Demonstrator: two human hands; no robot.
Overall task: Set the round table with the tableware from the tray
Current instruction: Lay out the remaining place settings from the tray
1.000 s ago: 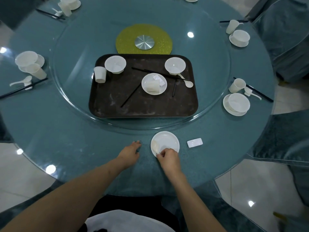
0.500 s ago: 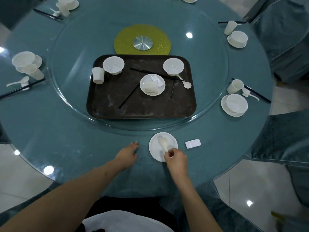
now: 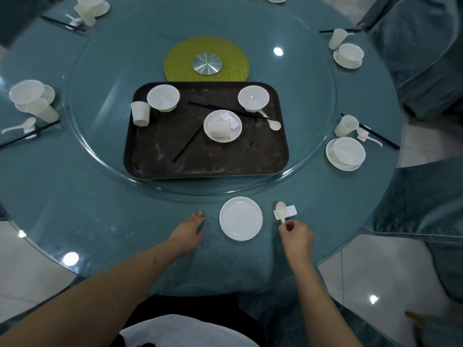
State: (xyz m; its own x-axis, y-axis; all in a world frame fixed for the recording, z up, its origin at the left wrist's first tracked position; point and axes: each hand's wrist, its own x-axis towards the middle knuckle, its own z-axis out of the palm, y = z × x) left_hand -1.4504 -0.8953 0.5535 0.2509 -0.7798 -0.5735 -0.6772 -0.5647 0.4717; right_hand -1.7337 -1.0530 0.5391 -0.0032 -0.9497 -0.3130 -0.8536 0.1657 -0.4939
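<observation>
My right hand (image 3: 297,235) pinches the handle of a white spoon (image 3: 281,210), whose bowl lies over a small white rest (image 3: 290,211). Just left of them an empty white plate (image 3: 241,218) lies on the round table (image 3: 75,196) near its front edge. My left hand (image 3: 188,231) rests flat on the table left of the plate. The dark tray (image 3: 155,156) on the glass turntable holds two bowls (image 3: 163,98) (image 3: 253,98), an upright cup (image 3: 140,113), a plate with a cup lying on it (image 3: 222,126), a spoon (image 3: 271,122) and black chopsticks (image 3: 188,145).
Set places ring the table: a bowl on a plate with cup, spoon and chopsticks at the right (image 3: 347,152), another at the far right (image 3: 349,55), more at the left (image 3: 32,101) and far left (image 3: 91,7). Covered chairs (image 3: 426,58) stand on the right.
My right hand has lifted the spoon off the near plate and carried it right, onto the small white rest. The left hand has stayed put.
</observation>
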